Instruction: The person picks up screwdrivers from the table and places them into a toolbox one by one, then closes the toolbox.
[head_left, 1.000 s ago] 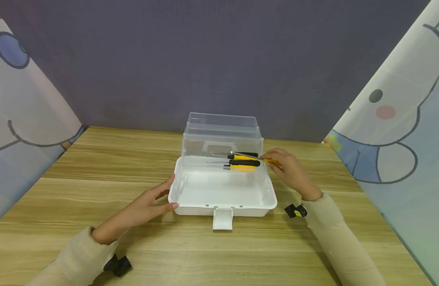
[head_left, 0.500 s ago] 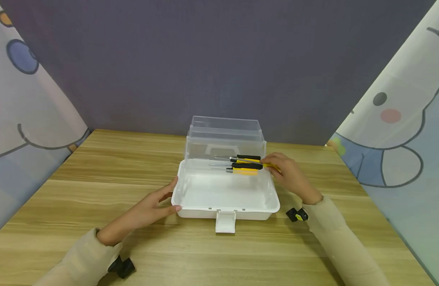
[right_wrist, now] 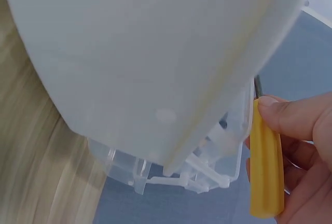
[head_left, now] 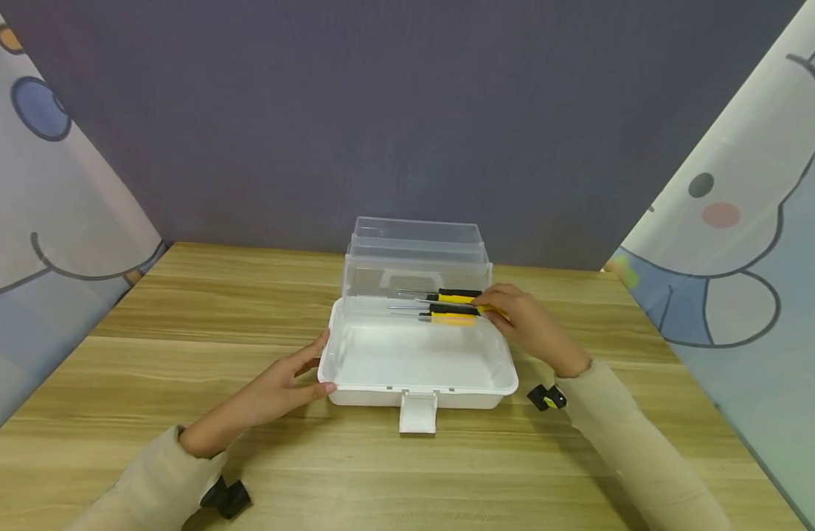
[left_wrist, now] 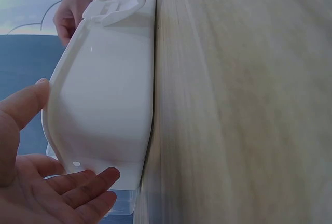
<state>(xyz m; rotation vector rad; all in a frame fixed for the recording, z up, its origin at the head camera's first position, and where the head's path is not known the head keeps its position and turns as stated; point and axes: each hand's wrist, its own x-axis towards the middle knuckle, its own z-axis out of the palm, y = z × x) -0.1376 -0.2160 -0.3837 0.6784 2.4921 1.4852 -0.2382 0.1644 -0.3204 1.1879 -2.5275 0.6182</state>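
A white toolbox [head_left: 414, 397] stands on the table with its clear lid [head_left: 417, 240] tipped back. My left hand [head_left: 277, 387] touches its left end; in the left wrist view the thumb [left_wrist: 32, 99] meets the rim and the relaxed fingers lie along the wall. My right hand [head_left: 523, 324], over the back right corner, pinches a screwdriver by its yellow handle [right_wrist: 267, 164], thumb on top. Its shaft points left across several yellow-and-black screwdrivers [head_left: 453, 310] lying side by side at the back of the box. Whether they lie on a clear tray is hard to tell.
The front latch [head_left: 417, 414] hangs down over the wood-grain table [head_left: 327, 472]. A dark grey partition [head_left: 414, 110] rises behind the table. Printed cloth panels [head_left: 719, 243] stand at both sides.
My right hand has moved a little left with the screwdriver, whose shaft is now lower and closer to the other screwdrivers. My left hand keeps its place on the box.
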